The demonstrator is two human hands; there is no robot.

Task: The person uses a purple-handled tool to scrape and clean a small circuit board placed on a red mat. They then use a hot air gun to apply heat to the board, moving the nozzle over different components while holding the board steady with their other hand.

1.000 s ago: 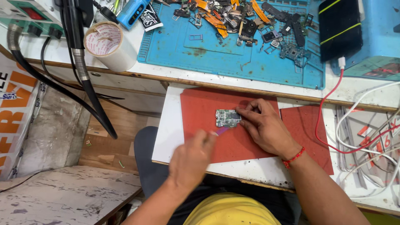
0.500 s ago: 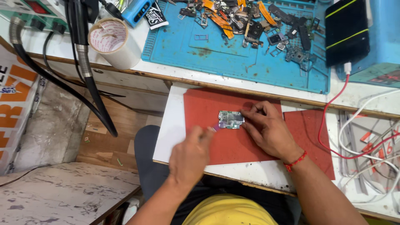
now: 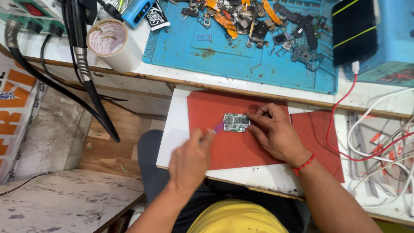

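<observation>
A small silver circuit board (image 3: 236, 122) lies on a red mat (image 3: 224, 146) over a white board. My right hand (image 3: 274, 131) pins the circuit board's right edge with its fingertips. My left hand (image 3: 189, 159) holds a thin purple tool (image 3: 218, 127) whose tip touches the board's left edge. A red thread band circles my right wrist.
A blue work mat (image 3: 241, 51) behind holds several loose phone parts. A roll of white tape (image 3: 113, 44) stands at the left, next to black hoses (image 3: 86, 77). A dark phone (image 3: 353, 30) with a red cable (image 3: 336, 129) sits at the right, above tangled white cables.
My left hand has shifted slightly right and forward, bringing the purple tool's tip against the circuit board. My right hand stays on the board.
</observation>
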